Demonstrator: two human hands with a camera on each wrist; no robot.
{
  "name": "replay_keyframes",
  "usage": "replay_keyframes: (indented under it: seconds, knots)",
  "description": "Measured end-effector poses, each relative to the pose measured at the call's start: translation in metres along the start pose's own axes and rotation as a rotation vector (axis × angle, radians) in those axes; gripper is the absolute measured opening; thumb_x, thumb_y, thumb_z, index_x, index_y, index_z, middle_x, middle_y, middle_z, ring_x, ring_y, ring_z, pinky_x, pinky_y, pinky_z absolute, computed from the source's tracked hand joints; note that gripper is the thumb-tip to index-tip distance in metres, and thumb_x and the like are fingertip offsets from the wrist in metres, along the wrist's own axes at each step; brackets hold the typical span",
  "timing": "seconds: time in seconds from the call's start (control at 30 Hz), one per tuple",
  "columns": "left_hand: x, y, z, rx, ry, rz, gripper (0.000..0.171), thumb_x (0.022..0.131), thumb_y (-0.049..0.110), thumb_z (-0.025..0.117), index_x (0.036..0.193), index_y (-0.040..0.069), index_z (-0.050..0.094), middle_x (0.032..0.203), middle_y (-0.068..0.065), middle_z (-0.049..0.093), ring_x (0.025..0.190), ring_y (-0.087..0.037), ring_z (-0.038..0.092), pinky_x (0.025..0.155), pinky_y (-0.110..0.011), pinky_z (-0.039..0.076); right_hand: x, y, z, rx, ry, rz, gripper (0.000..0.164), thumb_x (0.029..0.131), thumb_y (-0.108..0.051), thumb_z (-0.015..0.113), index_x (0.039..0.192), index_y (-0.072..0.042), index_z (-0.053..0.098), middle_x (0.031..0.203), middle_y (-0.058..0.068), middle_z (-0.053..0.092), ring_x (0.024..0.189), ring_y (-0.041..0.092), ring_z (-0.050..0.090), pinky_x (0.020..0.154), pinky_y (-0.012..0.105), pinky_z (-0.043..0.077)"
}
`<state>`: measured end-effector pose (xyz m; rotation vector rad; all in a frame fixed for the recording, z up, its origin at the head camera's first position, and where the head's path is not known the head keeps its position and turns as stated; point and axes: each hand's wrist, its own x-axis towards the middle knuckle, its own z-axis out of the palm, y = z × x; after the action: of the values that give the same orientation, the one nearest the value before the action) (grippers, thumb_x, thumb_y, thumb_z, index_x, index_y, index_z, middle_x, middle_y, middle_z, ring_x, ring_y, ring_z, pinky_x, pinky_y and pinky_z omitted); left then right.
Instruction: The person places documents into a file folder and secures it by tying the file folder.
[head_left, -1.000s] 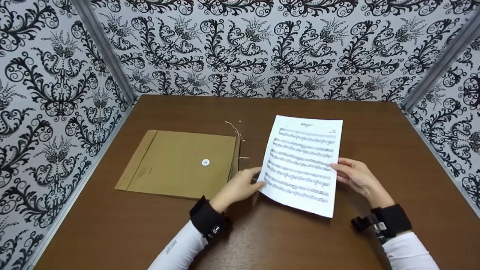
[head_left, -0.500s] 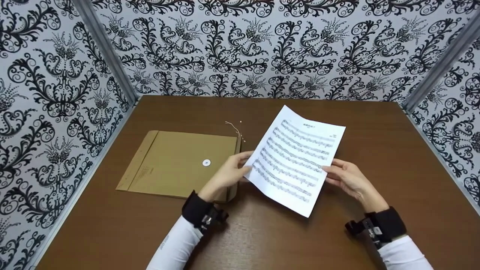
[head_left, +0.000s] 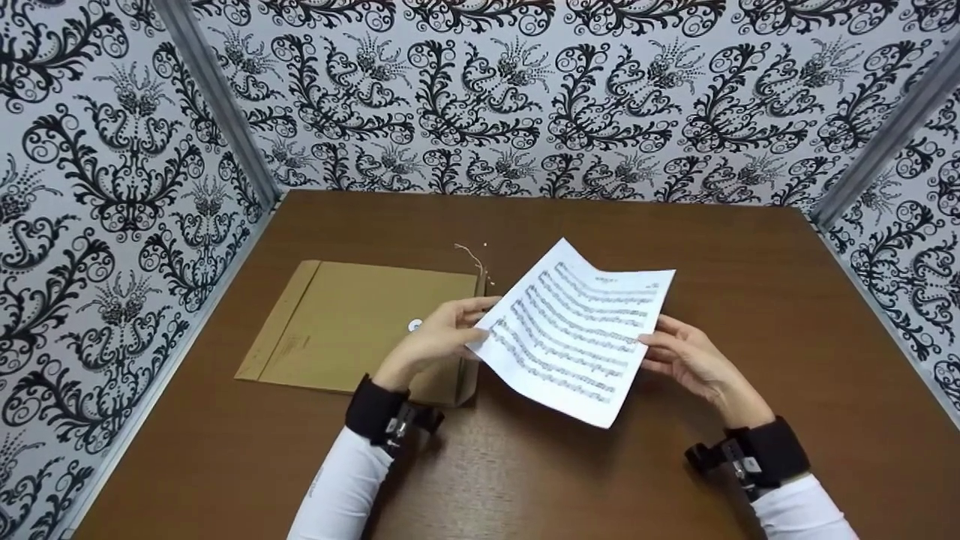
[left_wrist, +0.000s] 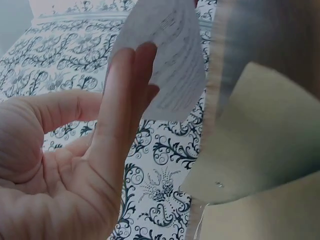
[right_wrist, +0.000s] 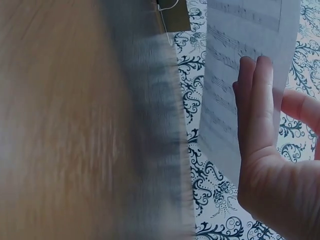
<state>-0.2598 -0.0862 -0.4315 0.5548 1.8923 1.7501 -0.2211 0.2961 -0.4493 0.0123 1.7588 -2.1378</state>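
A white sheet of music [head_left: 577, 337] is held up over the table between both hands, bowed along its middle. My left hand [head_left: 435, 337] pinches its left edge, thumb on the printed face and fingers behind. On the right edge, my right hand [head_left: 694, 360] grips the paper the same way. The left hand overlaps a brown paper envelope [head_left: 360, 322] in the head view. From the left wrist, the fingers show behind the sheet [left_wrist: 170, 65], and the envelope's raised flap [left_wrist: 265, 130] stands beside them. In the right wrist view, straight fingers back the sheet [right_wrist: 220, 90].
The envelope lies flat at the left of the brown table [head_left: 735, 247], with a white button [head_left: 415, 325] on it and a loose string [head_left: 472, 256] at its far right corner. Patterned walls [head_left: 510, 97] enclose the back and sides.
Both hands have moved left with the sheet, the left one farther, so it now overlaps the envelope. The sheet has turned and bowed more. The envelope stays in place.
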Motion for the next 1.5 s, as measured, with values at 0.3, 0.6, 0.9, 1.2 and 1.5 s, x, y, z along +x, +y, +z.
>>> replay_keyframes:
  seconds: [0.3,0.6,0.9,1.2,1.5]
  knots:
    - [-0.007,0.005,-0.009,-0.075,-0.049,-0.005,0.064,0.095,-0.006,0.053,0.156,0.004,0.04,0.143,-0.025,0.061,0.089,-0.013,0.075,0.069,-0.026,0.063,0.009,0.001,0.001,0.072,-0.022,0.008,0.074,0.103,-0.002,0.051,0.16,0.006,0.005,0.107,-0.005,0.076,0.095,0.01,0.076,0.084,0.024,0.062]
    - [-0.015,0.011,-0.013,-0.111,-0.09,0.004,0.064,0.095,-0.006,0.053,0.156,0.007,0.042,0.146,-0.021,0.06,0.093,-0.014,0.075,0.069,-0.025,0.062,0.017,0.006,-0.005,0.048,0.014,0.044,0.084,0.103,-0.006,0.05,0.162,0.003,-0.009,0.107,-0.008,0.07,0.096,0.007,0.072,0.086,0.022,0.06]
    - [-0.02,0.016,-0.016,-0.137,-0.17,0.031,0.065,0.095,-0.008,0.052,0.157,0.005,0.039,0.145,-0.02,0.061,0.096,-0.015,0.076,0.073,-0.026,0.063,0.028,0.012,-0.01,-0.018,0.089,0.079,0.067,0.103,-0.01,0.056,0.16,-0.004,0.021,0.1,-0.007,0.068,0.086,0.007,0.072,0.075,0.02,0.06]
    - [-0.026,0.019,-0.026,-0.104,-0.169,0.044,0.064,0.095,-0.006,0.053,0.157,0.004,0.038,0.144,-0.021,0.061,0.094,-0.015,0.077,0.071,-0.026,0.063,0.031,0.015,-0.02,-0.082,0.082,0.053,0.057,0.101,-0.01,0.062,0.153,-0.003,0.038,0.098,-0.009,0.073,0.085,0.005,0.073,0.072,0.021,0.059]
    - [-0.029,0.019,-0.035,-0.024,-0.106,-0.004,0.064,0.096,-0.004,0.055,0.157,0.003,0.038,0.144,-0.023,0.061,0.091,-0.013,0.075,0.066,-0.022,0.061,0.025,0.005,-0.026,0.011,0.089,-0.071,0.032,0.101,0.0,0.058,0.122,-0.023,0.061,0.099,-0.006,0.073,0.083,0.007,0.074,0.072,0.02,0.061]
